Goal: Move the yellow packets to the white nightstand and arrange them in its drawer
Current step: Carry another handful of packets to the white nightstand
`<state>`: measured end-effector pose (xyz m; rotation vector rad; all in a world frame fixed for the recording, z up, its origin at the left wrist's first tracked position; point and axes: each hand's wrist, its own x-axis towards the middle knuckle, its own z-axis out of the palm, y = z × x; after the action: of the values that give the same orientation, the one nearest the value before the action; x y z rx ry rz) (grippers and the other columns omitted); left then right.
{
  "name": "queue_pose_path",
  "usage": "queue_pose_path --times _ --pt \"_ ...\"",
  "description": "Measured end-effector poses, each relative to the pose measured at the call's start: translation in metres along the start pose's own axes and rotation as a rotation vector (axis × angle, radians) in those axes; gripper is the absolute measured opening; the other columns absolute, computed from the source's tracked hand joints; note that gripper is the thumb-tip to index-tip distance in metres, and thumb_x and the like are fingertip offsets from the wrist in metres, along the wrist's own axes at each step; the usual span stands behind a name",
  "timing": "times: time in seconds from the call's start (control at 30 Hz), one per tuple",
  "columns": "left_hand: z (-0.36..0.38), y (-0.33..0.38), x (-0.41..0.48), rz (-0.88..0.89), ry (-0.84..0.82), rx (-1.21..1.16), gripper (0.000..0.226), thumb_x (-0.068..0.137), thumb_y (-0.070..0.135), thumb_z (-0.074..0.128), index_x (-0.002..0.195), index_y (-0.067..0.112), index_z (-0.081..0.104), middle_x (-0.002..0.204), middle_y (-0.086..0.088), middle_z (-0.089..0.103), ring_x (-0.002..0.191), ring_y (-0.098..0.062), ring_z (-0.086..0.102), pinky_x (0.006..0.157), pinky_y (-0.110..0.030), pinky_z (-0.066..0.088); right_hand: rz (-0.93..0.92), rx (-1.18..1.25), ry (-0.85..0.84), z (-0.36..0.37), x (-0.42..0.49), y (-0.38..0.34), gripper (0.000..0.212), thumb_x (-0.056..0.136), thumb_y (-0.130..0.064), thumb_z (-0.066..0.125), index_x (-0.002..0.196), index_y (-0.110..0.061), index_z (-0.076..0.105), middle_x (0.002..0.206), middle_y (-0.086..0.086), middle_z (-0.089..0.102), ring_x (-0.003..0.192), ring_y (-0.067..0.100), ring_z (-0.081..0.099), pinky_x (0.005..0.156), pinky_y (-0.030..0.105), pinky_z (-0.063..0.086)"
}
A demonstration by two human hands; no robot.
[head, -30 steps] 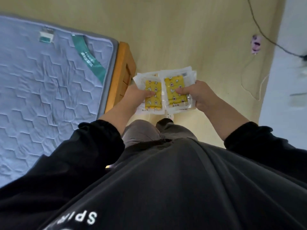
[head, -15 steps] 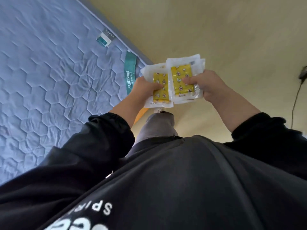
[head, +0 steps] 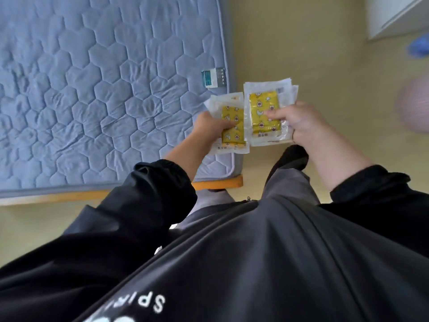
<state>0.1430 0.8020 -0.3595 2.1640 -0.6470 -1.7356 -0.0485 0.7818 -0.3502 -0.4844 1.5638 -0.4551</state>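
I hold two stacks of yellow packets in clear white-edged wrappers in front of my body. My left hand [head: 210, 126] grips the left stack of yellow packets [head: 229, 117], thumb across its face, over the corner of the bed. My right hand [head: 301, 123] grips the right stack of yellow packets [head: 262, 105], thumb pressed on the top packet, above the floor. The two stacks sit side by side and nearly touch. How many packets lie in each stack is hidden. No nightstand shows in view.
A blue quilted mattress [head: 92, 89] on an orange wooden bed frame [head: 218, 183] fills the left. Pale wooden floor [head: 301, 43] lies to the right. A white furniture piece [head: 394, 17] stands at the top right, with a blurred blue object [head: 419, 46] and a pink round object [head: 415, 105] nearby.
The view has swung round: the mattress now fills the upper left and its corner lies under my left hand. Both hands keep the same grip on the packets.
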Motion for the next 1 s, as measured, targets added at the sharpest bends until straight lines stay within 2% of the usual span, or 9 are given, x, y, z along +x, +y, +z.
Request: queue_pose_path --times 0.13,0.2,0.27,0.37,0.5,0.67,0.83,0.9,1.0 --pt "0.056 0.053 0.020 -0.025 0.099 -0.209 0.026 0.080 0.007 0.073 0.105 0.006 0.063 0.093 -0.008 0.071 0.075 -0.019 0.070 0.070 -0.035 0.060 0.006 -0.108 -0.106 -0.048 0.046 -0.069 0.029 0.071 0.001 0.076 0.094 -0.011 0.065 0.094 0.007 0.073 0.084 0.023 0.072 0.078 0.047 0.057" --pt "0.091 0.084 0.026 -0.055 0.114 -0.284 0.027 0.081 0.005 0.072 0.106 0.005 0.063 0.090 -0.006 0.070 0.073 -0.017 0.070 0.067 -0.033 0.060 0.014 -0.162 -0.129 -0.079 0.068 -0.104 0.042 0.065 -0.002 0.080 0.104 -0.007 0.063 0.099 0.009 0.072 0.089 0.026 0.070 0.083 0.048 0.056" --pt "0.123 0.115 0.032 -0.078 0.111 -0.373 0.027 0.080 0.002 0.072 0.105 0.005 0.064 0.095 -0.010 0.071 0.079 -0.023 0.071 0.074 -0.042 0.060 0.008 -0.201 -0.131 -0.110 0.089 -0.137 0.058 0.058 -0.006 0.083 0.111 -0.004 0.061 0.102 0.010 0.071 0.093 0.028 0.069 0.087 0.049 0.054" --pt "0.156 0.164 0.044 -0.073 0.110 -0.458 0.026 0.080 0.000 0.071 0.104 0.005 0.064 0.097 -0.012 0.072 0.083 -0.026 0.072 0.077 -0.046 0.059 0.000 -0.204 -0.132 -0.148 0.112 -0.183 0.033 0.069 0.003 0.077 0.098 -0.005 0.064 0.095 0.011 0.072 0.085 0.026 0.071 0.077 0.045 0.058" --pt "0.175 0.222 0.057 -0.019 0.108 -0.462 0.016 0.082 0.001 0.070 0.091 0.013 0.064 0.093 -0.008 0.071 0.081 -0.023 0.071 0.070 -0.038 0.060 -0.009 -0.216 -0.122 -0.183 0.143 -0.232 0.027 0.074 0.005 0.072 0.097 -0.005 0.064 0.094 0.011 0.072 0.082 0.025 0.072 0.070 0.041 0.059" --pt "0.171 0.288 0.080 0.016 0.106 -0.431 0.016 0.084 0.004 0.070 0.097 0.010 0.063 0.087 -0.003 0.070 0.069 -0.014 0.070 0.050 -0.025 0.055 -0.030 -0.202 -0.131 -0.196 0.179 -0.291 0.019 0.076 0.008 0.069 0.085 -0.008 0.064 0.077 0.007 0.072 0.067 0.020 0.072 0.053 0.035 0.057" --pt "0.148 0.374 0.131 0.044 0.072 -0.393 0.023 0.085 0.008 0.070 0.105 0.013 0.061 0.089 0.000 0.069 0.072 -0.013 0.069 0.051 -0.026 0.055 -0.059 -0.192 -0.143 -0.179 0.225 -0.373 0.019 0.078 0.006 0.068 0.089 -0.008 0.064 0.074 0.004 0.073 0.068 0.019 0.072 0.055 0.035 0.058" --pt "0.131 0.414 0.159 0.059 0.073 -0.382 0.027 0.085 0.008 0.070 0.109 0.012 0.061 0.094 -0.003 0.070 0.078 -0.016 0.070 0.059 -0.031 0.059 -0.061 -0.178 -0.139 -0.164 0.248 -0.409 0.023 0.078 0.005 0.068 0.098 -0.006 0.063 0.078 0.005 0.073 0.072 0.020 0.072 0.058 0.036 0.058" --pt "0.100 0.482 0.203 0.056 0.065 -0.362 0.028 0.083 0.007 0.071 0.109 0.011 0.062 0.098 -0.007 0.071 0.084 -0.022 0.071 0.072 -0.040 0.060 -0.044 -0.163 -0.088 -0.138 0.284 -0.472 0.037 0.077 0.001 0.071 0.112 -0.003 0.061 0.097 0.010 0.071 0.089 0.025 0.070 0.080 0.045 0.057"
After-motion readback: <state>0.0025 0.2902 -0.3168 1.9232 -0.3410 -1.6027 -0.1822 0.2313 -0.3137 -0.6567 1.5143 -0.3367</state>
